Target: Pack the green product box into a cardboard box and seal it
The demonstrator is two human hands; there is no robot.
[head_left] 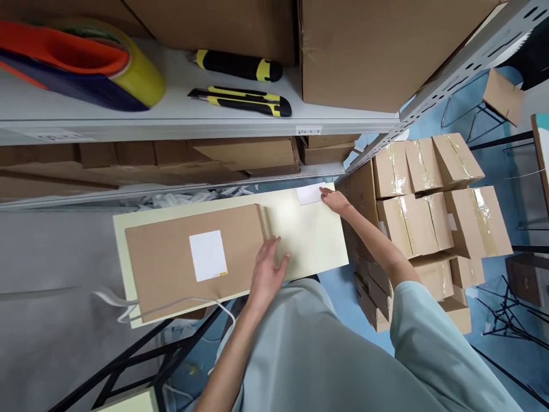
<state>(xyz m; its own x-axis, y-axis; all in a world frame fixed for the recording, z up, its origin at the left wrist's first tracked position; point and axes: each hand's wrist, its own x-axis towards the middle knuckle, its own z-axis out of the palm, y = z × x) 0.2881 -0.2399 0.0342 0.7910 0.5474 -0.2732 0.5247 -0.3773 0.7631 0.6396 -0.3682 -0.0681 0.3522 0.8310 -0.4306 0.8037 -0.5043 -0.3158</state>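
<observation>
Carton (pixel 163 263), long axis sideways, left hand (pixel 269 268) spread at its right end, right hand (pixel 336 202) on paper (pixel 307 194), grip unclear

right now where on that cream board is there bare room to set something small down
On the cream board, the bare patch lies between the left hand, the white slip at the right hand and the board's right end. It is crowded leftward: the cardboard box covers most of that part, with a white cable across its near side.
</observation>
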